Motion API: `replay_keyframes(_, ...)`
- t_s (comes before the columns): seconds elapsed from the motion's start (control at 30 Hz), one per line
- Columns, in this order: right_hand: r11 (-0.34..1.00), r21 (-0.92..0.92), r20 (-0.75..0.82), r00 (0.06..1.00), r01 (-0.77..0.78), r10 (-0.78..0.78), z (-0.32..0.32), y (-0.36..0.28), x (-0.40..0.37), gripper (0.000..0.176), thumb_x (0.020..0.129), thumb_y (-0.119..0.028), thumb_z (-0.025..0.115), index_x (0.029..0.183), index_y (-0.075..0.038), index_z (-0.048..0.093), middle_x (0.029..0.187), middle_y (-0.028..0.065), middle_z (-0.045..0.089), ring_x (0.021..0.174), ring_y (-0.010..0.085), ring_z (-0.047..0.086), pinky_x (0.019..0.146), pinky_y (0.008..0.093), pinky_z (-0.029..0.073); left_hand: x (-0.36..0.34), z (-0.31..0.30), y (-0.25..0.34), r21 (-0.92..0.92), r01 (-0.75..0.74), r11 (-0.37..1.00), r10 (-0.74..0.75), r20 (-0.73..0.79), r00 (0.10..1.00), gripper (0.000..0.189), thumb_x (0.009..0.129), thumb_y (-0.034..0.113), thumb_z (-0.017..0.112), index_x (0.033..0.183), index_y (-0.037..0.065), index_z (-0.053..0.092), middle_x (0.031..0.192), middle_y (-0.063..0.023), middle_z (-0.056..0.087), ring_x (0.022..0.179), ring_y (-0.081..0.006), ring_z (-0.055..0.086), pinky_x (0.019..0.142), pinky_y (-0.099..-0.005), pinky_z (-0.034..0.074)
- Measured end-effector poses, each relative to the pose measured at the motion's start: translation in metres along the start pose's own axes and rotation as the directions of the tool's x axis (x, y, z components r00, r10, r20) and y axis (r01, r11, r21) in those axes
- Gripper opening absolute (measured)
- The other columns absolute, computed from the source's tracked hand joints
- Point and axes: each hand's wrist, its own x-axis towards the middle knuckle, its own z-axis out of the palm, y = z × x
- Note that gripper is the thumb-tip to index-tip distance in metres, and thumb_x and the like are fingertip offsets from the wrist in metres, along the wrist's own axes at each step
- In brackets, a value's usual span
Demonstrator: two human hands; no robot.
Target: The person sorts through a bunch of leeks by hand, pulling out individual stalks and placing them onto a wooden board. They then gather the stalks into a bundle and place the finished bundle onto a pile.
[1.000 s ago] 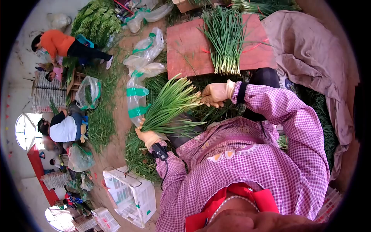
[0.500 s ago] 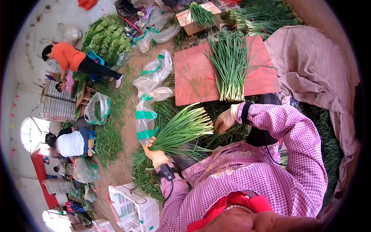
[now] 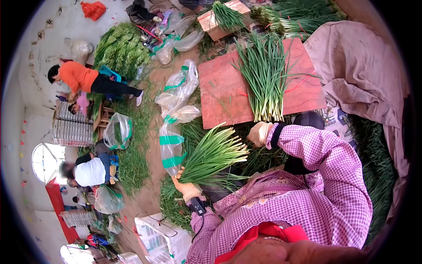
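My left hand (image 3: 189, 190), in a pale glove, is wrapped round a bunch of chives (image 3: 211, 156). The pale stem ends fan out to the upper right, and the leaf ends hang by my wrist. My right hand (image 3: 260, 133), also gloved, is closed with curled fingers just right of those stem ends; anything inside it is hidden. Just beyond it, a larger pile of chives (image 3: 264, 77) lies on a red board (image 3: 220, 94), stem ends toward me. A red tie (image 3: 301, 81) lies on the board beside that pile.
Clear plastic with green tape (image 3: 171, 141) lies left of the board. A white crate (image 3: 151, 233) stands at the lower left. Brown cloth (image 3: 356, 66) covers the right side, with more greens (image 3: 373, 149) beside it. A person in orange (image 3: 77, 75) and others work at the left.
The view has shifted slightly. My left hand still holds the bunch, whose stems are spread a little wider. My right hand stays closed near the stem ends, slightly nearer the board's edge.
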Motion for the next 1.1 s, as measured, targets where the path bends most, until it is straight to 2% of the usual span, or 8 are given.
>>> replay_keyframes(0.07,1.0,0.003,-0.005,1.0,0.001,-0.001,0.008,0.007,0.007,0.044,0.077,-0.033,0.058,0.114,-0.01,0.061,0.097,0.0136,0.066,0.091,0.0317,0.062,0.078,0.0431,0.049,-0.004,0.008,-0.004,0.02,-0.029,0.999,0.03,-0.08,0.996,0.036,0.093,0.029,0.038,0.064,0.01,0.047,0.064,-0.0051,0.053,0.07,-0.0201,0.056,0.086,-0.0409,0.049)
replay_keyframes(0.13,0.998,0.039,-0.268,0.963,0.055,-0.042,0.015,0.009,0.007,0.024,0.067,-0.023,0.06,0.08,-0.005,0.07,0.077,0.0133,0.066,0.077,0.0305,0.065,0.063,0.0408,0.05,-0.004,0.012,-0.005,0.034,-0.031,0.999,0.035,-0.121,0.992,0.038,0.094,0.03,0.036,0.063,0.011,0.046,0.061,-0.0048,0.052,0.069,-0.0208,0.056,0.085,-0.0412,0.05)
replay_keyframes(0.27,0.997,0.063,-0.209,0.978,0.039,-0.025,0.013,0.005,0.004,0.022,0.068,-0.022,0.061,0.08,-0.005,0.069,0.077,0.0123,0.066,0.075,0.0299,0.064,0.062,0.0409,0.05,-0.003,0.012,-0.004,0.033,-0.003,0.999,0.008,-0.137,0.991,0.039,0.094,0.031,0.035,0.062,0.011,0.045,0.059,-0.0037,0.051,0.068,-0.0207,0.056,0.083,-0.0411,0.05)
replay_keyframes(0.37,0.998,0.052,-0.187,0.982,0.033,-0.022,0.012,0.005,0.004,0.021,0.069,-0.021,0.061,0.078,-0.005,0.069,0.075,0.0127,0.066,0.074,0.0297,0.064,0.061,0.0403,0.05,0.005,0.0,-0.002,0.042,0.008,0.999,-0.006,-0.053,0.999,0.039,0.095,0.031,0.034,0.063,0.011,0.046,0.057,-0.0023,0.05,0.068,-0.0206,0.057,0.082,-0.0412,0.05)
replay_keyframes(0.57,0.999,0.028,-0.179,0.983,0.042,-0.036,0.019,0.007,0.011,0.021,0.07,-0.02,0.061,0.078,-0.004,0.069,0.074,0.0123,0.066,0.073,0.0291,0.064,0.059,0.0405,0.05,-0.005,0.02,-0.004,0.023,-0.004,1.0,0.008,-0.171,0.985,0.042,0.096,0.032,0.033,0.062,0.011,0.045,0.054,-0.0015,0.048,0.064,-0.0199,0.056,0.081,-0.0412,0.049)
replay_keyframes(0.77,0.997,0.013,-0.199,0.978,0.07,-0.066,0.017,0.007,0.006,0.019,0.07,-0.02,0.06,0.075,-0.004,0.069,0.073,0.0114,0.066,0.072,0.0288,0.064,0.058,0.0407,0.05,0.004,0.001,0.0,-0.044,0.035,0.998,-0.039,-0.099,0.994,0.042,0.096,0.032,0.032,0.062,0.011,0.044,0.052,-0.001,0.046,0.062,-0.0199,0.056,0.08,-0.0418,0.05)
replay_keyframes(0.83,0.997,0.008,-0.206,0.976,0.075,-0.072,0.018,0.008,0.006,0.019,0.07,-0.02,0.06,0.075,-0.004,0.069,0.074,0.0113,0.066,0.072,0.0287,0.064,0.058,0.0408,0.05,0.003,0.0,-0.001,-0.04,0.016,0.999,-0.017,-0.014,1.0,0.042,0.096,0.031,0.032,0.061,0.011,0.044,0.052,-0.001,0.046,0.063,-0.02,0.056,0.08,-0.042,0.05)
replay_keyframes(1.1,0.998,0.027,-0.179,0.983,0.054,-0.048,0.016,0.007,0.006,0.023,0.07,-0.021,0.059,0.081,-0.003,0.07,0.077,0.0127,0.066,0.075,0.0295,0.064,0.063,0.0404,0.05,-0.004,0.01,-0.004,-0.023,-0.03,0.999,0.028,-0.061,0.998,0.042,0.096,0.03,0.033,0.06,0.011,0.045,0.057,-0.0032,0.05,0.064,-0.0212,0.056,0.08,-0.0417,0.051)
